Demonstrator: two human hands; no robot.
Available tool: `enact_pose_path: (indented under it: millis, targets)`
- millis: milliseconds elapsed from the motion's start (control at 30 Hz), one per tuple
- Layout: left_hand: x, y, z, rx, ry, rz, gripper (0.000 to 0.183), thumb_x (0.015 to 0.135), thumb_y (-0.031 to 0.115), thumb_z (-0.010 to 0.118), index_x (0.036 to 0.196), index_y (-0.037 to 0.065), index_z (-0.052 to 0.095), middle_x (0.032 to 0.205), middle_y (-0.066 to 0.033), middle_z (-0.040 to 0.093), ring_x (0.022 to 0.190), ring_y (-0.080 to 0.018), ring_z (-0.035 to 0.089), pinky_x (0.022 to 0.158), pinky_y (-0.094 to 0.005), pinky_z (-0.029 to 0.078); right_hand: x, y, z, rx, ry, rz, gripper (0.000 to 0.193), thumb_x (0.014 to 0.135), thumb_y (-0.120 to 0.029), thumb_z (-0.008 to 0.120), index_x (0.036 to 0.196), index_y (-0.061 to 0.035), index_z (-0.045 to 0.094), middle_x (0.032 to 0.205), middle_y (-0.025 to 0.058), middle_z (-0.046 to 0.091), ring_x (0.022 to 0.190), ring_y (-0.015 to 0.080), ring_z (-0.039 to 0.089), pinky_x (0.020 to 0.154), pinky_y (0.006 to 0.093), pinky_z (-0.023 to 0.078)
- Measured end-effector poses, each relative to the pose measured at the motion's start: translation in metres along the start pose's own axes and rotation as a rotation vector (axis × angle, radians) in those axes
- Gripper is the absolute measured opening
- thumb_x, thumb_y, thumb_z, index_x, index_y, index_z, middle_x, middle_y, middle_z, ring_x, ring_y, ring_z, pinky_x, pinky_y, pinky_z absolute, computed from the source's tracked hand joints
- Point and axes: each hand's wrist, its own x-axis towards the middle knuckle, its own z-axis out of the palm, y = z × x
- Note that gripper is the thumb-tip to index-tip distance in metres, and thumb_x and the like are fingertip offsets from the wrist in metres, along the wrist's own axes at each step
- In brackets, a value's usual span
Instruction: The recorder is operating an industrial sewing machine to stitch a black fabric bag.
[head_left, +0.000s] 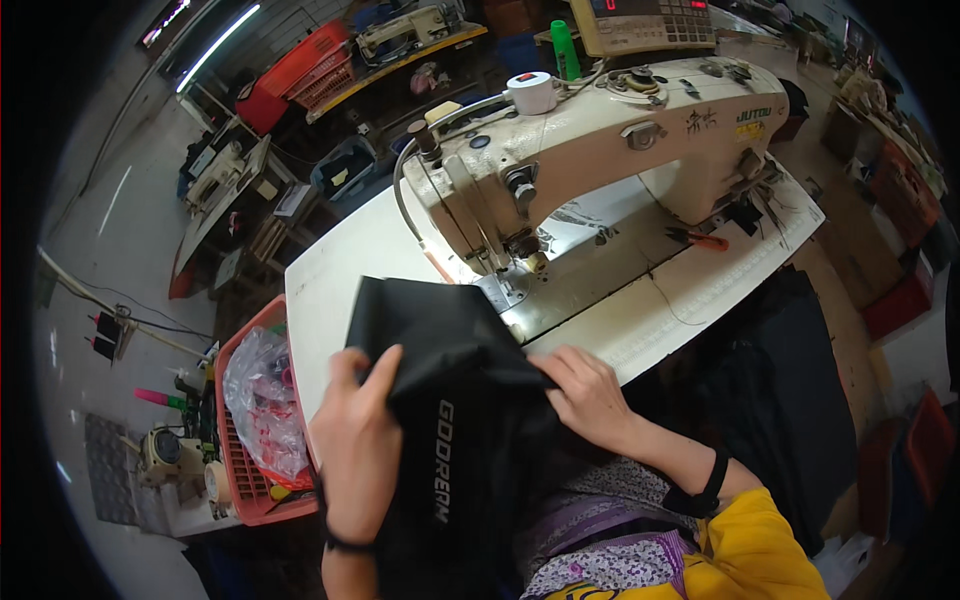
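A piece of black fabric (440, 350) with pale printed lettering hangs between my hands, over the near edge of the sewing table (335, 255) and down across my lap. My left hand (358, 415) is closed on its left side, thumb raised along the cloth. On the right, my right hand (585, 392) pinches the fabric's edge, fingers curled over it. The cloth's top lies just in front of the needle area of a cream sewing machine (590, 130), apart from the needle as far as I can see. Its lower part runs out of view.
Orange-handled snips (700, 240) lie on the table beneath the machine's arm. At the left stands a red plastic basket (235, 420) holding a clear plastic bag (265, 390). Dark cloth (790, 390) hangs at the right. A green thread cone (564, 50) stands behind the machine.
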Motion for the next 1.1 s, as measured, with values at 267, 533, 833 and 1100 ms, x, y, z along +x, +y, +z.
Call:
enact_pose_path:
  millis: [267, 533, 833, 1100]
  targets:
    - [0.028, -0.035, 0.112, -0.017, -0.100, 0.317, 0.070, 0.072, -0.008, 0.062, 0.138, 0.016, 0.061, 0.140, -0.0116, 0.053, 0.126, -0.0317, 0.051, 0.104, -0.0428, 0.041, 0.036, 0.036, 0.001, -0.274, -0.234, -0.338, 0.066, 0.073, 0.007, 0.062, 0.137, -0.0084, 0.058, 0.142, 0.0101, 0.058, 0.136, 0.0283, 0.050, 0.114, 0.0441, 0.039]
    - [0.041, -0.024, 0.120, -0.364, -0.330, 0.233, 0.071, 0.082, 0.026, 0.077, 0.149, 0.019, 0.052, 0.103, -0.0114, 0.063, 0.099, -0.0261, 0.061, 0.095, -0.0414, 0.045, 0.061, 0.050, -0.006, 0.145, -0.514, -0.392, 0.058, 0.077, 0.010, 0.059, 0.133, -0.0026, 0.061, 0.142, 0.0127, 0.058, 0.140, 0.0299, 0.047, 0.119, 0.0420, 0.036]
    - [0.058, -0.022, 0.156, -0.106, -0.217, 0.166, 0.047, 0.088, 0.027, 0.067, 0.135, 0.026, 0.065, 0.071, -0.0142, 0.059, 0.066, -0.0311, 0.066, 0.063, -0.0416, 0.054, 0.075, 0.060, 0.011, -0.461, -0.069, -0.413, 0.043, 0.077, -0.006, 0.069, 0.120, -0.0074, 0.068, 0.127, 0.0062, 0.066, 0.121, 0.0282, 0.058, 0.112, 0.0466, 0.040]
    - [0.079, -0.018, 0.172, -0.187, -0.121, 0.164, 0.027, 0.085, 0.022, 0.074, 0.110, 0.014, 0.072, 0.087, -0.0157, 0.067, 0.079, -0.0328, 0.068, 0.067, -0.0430, 0.056, 0.078, 0.074, 0.001, -0.363, -0.090, -0.479, 0.040, 0.083, -0.004, 0.061, 0.122, -0.0079, 0.068, 0.126, 0.0071, 0.066, 0.122, 0.0254, 0.059, 0.115, 0.0485, 0.038]
